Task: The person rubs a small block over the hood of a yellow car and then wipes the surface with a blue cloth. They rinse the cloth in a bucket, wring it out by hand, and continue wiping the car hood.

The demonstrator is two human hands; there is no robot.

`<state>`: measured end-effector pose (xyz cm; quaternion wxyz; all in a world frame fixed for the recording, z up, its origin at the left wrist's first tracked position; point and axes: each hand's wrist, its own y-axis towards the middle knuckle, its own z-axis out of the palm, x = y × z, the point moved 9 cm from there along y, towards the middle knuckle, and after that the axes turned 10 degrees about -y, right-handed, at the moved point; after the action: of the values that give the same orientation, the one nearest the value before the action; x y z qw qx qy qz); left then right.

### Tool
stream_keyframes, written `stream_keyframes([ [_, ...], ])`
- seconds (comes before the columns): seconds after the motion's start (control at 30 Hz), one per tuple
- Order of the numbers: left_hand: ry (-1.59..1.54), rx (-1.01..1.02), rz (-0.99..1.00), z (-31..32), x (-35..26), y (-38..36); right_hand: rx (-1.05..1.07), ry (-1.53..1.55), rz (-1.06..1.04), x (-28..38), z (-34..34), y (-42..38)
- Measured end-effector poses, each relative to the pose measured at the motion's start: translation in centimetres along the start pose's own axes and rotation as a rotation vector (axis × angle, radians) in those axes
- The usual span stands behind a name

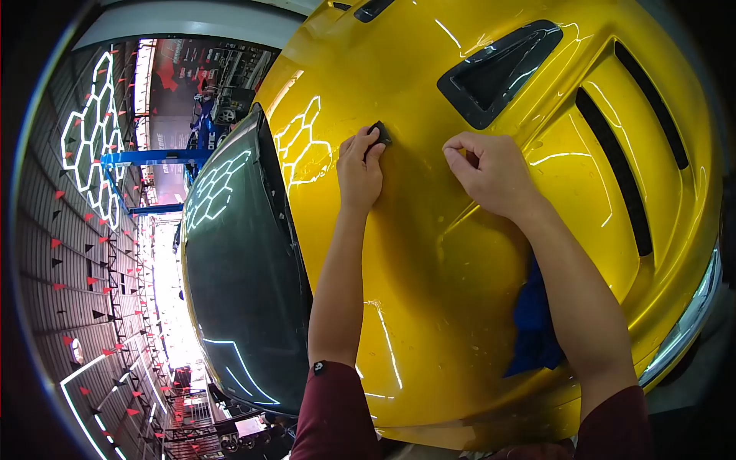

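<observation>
On the yellow hood (429, 92): black block (379, 133) pinched in left hand (360, 172).
Right hand (487, 172): fingertips pressed together; contents, cannot tell. Risk: grit beneath the block could cause scratches.

Car workshop | blue lift (157, 159) | yellow car hood (414, 307) | hexagonal ceiling lights (93, 142)
</observation>
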<state>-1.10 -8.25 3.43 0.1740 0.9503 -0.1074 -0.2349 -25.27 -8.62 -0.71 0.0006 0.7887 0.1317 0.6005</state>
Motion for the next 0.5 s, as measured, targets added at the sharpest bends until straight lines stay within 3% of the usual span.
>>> stream_keyframes([
  [0.07, 0.021, -0.034, -0.017, 0.1, -0.8, -1.2, 0.009, 0.016, 0.002, -0.1, -0.3, -0.1],
  [0.1, 0.063, 0.092, -0.067, -3.0, -2.1, -4.8, 0.005, 0.079, 0.061, 0.9, 1.1, -1.4],
  [0.2, 0.131, 0.121, -0.049, -5.7, -9.0, -14.9, -0.029, 0.051, 0.024, 0.8, 1.0, -1.1],
  [0.3, 0.124, 0.090, -0.053, -5.9, -7.7, -16.1, -0.036, 0.031, 0.000, 0.5, 0.7, -0.7],
  [0.43, 0.004, 0.016, -0.100, -3.0, 2.4, -2.7, -0.056, 0.018, -0.047, 0.1, 0.2, -0.1],
  [0.5, -0.007, -0.019, -0.056, -2.8, 3.5, 0.8, -0.036, 0.029, -0.023, 0.2, 0.4, -0.4],
])
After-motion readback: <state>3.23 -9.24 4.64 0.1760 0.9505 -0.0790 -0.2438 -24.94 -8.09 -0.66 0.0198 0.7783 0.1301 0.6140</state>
